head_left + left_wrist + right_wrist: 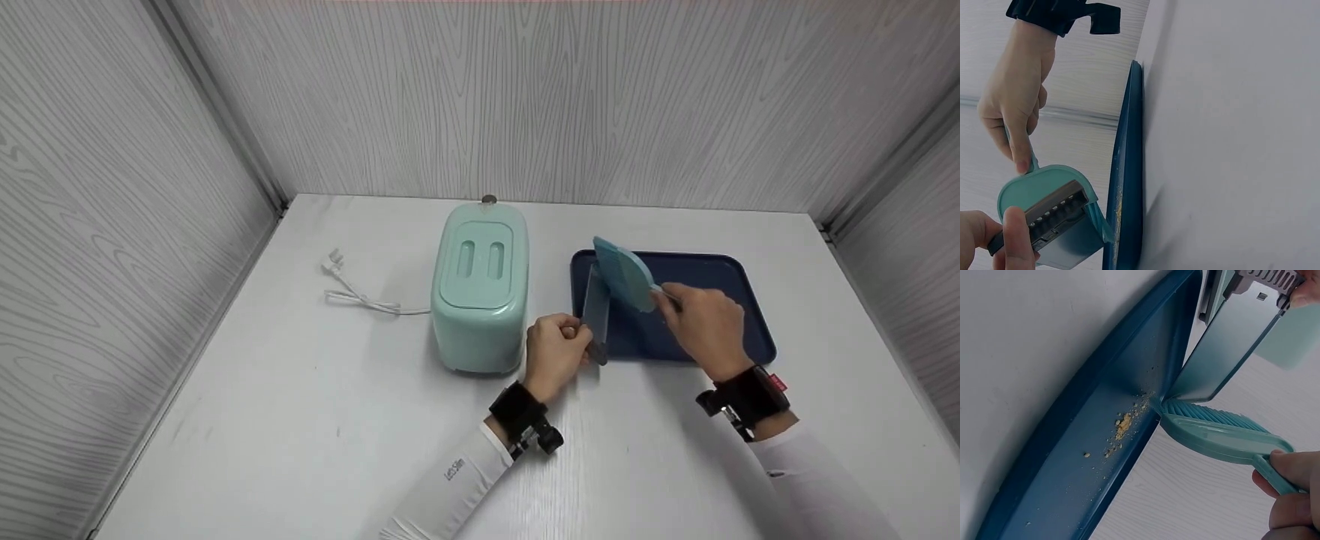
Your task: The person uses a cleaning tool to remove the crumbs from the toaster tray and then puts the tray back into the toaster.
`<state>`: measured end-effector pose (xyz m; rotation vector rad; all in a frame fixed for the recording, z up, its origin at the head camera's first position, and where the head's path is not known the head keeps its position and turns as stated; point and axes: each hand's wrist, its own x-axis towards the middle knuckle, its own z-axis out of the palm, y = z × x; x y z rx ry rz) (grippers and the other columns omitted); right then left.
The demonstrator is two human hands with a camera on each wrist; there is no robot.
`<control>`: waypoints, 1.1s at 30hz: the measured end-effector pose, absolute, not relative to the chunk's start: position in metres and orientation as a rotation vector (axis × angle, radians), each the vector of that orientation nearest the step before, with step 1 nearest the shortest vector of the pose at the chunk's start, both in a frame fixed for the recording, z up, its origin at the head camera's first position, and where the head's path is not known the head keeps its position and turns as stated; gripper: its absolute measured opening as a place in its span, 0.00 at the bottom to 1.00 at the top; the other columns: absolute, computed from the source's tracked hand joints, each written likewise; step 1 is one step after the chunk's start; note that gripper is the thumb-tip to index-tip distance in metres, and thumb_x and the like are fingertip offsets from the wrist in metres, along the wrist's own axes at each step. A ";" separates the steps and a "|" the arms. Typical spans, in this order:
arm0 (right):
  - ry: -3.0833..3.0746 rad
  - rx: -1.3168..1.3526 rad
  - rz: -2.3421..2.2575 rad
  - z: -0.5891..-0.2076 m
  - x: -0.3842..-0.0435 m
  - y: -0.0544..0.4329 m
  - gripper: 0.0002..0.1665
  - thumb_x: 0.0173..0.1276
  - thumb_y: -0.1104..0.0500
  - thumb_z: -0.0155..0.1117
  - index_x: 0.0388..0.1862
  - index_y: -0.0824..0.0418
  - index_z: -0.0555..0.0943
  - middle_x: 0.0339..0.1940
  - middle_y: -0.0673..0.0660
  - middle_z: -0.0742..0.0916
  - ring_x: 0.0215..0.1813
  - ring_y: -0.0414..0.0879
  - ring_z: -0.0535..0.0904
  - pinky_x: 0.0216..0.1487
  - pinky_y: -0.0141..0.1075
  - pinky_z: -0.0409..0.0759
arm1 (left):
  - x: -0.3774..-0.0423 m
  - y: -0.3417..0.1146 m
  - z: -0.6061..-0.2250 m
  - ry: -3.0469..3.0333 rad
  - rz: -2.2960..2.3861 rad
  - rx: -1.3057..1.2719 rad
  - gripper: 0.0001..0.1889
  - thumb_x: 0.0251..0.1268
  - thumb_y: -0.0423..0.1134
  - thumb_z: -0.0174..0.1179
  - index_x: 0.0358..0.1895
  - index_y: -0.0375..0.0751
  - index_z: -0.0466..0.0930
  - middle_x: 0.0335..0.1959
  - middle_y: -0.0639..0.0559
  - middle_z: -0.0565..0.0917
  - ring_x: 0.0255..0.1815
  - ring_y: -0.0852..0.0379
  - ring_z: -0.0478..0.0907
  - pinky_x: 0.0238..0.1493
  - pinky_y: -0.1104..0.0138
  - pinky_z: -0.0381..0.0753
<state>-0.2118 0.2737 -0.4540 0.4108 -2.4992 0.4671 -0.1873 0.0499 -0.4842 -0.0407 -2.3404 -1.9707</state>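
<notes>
My left hand pinches the dark end piece of a flat metal crumb tray, which stands tilted over the left side of a navy serving tray. With my right hand I grip the handle of a teal hand brush. In the right wrist view the brush's bristles meet the lower edge of the crumb tray, close over the serving tray. Yellowish crumbs lie on the serving tray below, some in a small heap and some scattered.
A mint-green toaster with a lid on top stands left of my left hand. Its white cord and plug lie on the white table to the left. Wood-grain panels enclose the table's back and sides.
</notes>
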 end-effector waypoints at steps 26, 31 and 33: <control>-2.437 0.195 0.623 -0.440 -0.203 0.301 0.11 0.72 0.55 0.71 0.37 0.62 0.90 0.14 0.55 0.80 0.16 0.37 0.61 0.15 0.33 0.52 | -0.189 0.049 -0.484 -2.304 -2.062 0.021 0.05 0.66 0.28 0.65 0.40 0.28 0.87 0.22 0.55 0.82 0.16 0.64 0.80 0.20 0.69 0.87; -2.437 0.123 0.726 -0.439 -0.197 0.310 0.15 0.73 0.51 0.71 0.40 0.64 0.91 0.18 0.56 0.83 0.17 0.34 0.62 0.17 0.31 0.53 | -0.189 0.049 -0.483 -2.269 -2.142 0.048 0.06 0.67 0.27 0.64 0.43 0.27 0.86 0.25 0.50 0.85 0.18 0.63 0.81 0.23 0.68 0.88; -2.449 0.095 0.767 -0.440 -0.194 0.314 0.16 0.74 0.51 0.70 0.41 0.65 0.91 0.18 0.56 0.82 0.17 0.36 0.62 0.17 0.31 0.52 | -0.189 0.048 -0.483 -2.256 -2.172 0.053 0.07 0.68 0.27 0.63 0.44 0.26 0.85 0.27 0.49 0.86 0.18 0.63 0.81 0.24 0.68 0.89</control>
